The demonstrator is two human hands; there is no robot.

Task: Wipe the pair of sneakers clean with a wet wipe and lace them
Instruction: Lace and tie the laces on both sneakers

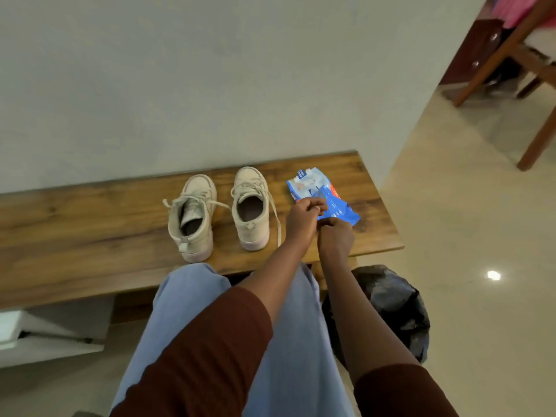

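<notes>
Two off-white high-top sneakers stand side by side on a wooden bench (pixel 90 230), toes toward the wall. The left sneaker (pixel 192 218) and the right sneaker (pixel 251 207) both have loose laces trailing onto the wood. To their right lies a blue and white wet wipe pack (pixel 319 195). My left hand (pixel 304 219) pinches at the pack's middle with curled fingers. My right hand (pixel 335 239) grips the pack's near edge. Whether a wipe is coming out is hidden by my fingers.
The bench stands against a pale wall (pixel 210 85). A black plastic bag (pixel 391 305) sits on the tiled floor under the bench's right end. Wooden chair legs (pixel 535 139) stand at the far right. My knees in light blue trousers (pixel 195 311) are below the bench edge.
</notes>
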